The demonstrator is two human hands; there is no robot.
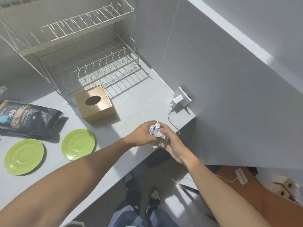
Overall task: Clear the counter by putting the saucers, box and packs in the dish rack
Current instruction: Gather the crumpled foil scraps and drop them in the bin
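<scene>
Two bare forearms reach from the bottom of the frame to the counter's [139, 102] near edge, where the left hand [141, 134] and right hand [170, 140] close together around a crumpled silvery pack [156, 132], fingers curled over it from both sides. Judging by this, the step in hand is gathering that pack; the next move calls for carrying it up and to the left of the hands into the wire dish rack [91, 66], which holds none of the items. Just beyond the left hand sits the wooden box [95, 106]. Left of the left forearm lie two green saucers [78, 144] [24, 156], and beyond them a dark pack [29, 122]. Its lettering is too blurred to read with confidence. A charger [177, 99] is plugged in beyond the right hand.
</scene>
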